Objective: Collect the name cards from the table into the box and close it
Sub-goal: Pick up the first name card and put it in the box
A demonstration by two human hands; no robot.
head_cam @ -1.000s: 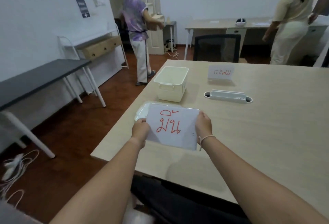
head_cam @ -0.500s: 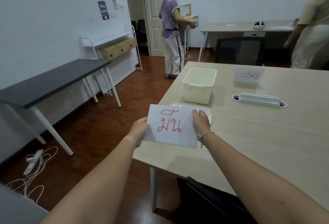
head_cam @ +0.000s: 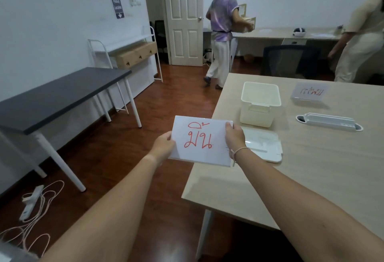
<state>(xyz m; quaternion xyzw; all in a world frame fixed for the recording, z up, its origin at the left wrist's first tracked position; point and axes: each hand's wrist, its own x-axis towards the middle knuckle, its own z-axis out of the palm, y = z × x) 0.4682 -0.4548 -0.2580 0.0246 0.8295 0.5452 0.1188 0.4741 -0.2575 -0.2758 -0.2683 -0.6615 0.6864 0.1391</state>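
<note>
We hold a name card (head_cam: 200, 140) with red writing between both hands: our left hand (head_cam: 163, 144) grips its left edge, our right hand (head_cam: 234, 137) its right edge. It hangs just off the table (head_cam: 311, 168) corner, near the open box (head_cam: 259, 103). The lid (head_cam: 264, 147) lies before the box; another name card (head_cam: 310, 93) stands beyond.

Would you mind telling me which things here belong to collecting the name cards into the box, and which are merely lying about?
Belongs to the job:
- name card in both hands
- left hand
- right hand
- second name card standing on the table
- open box
- box lid

Lying about:
- white holder with end holes
- power strip and cable on the floor
</note>
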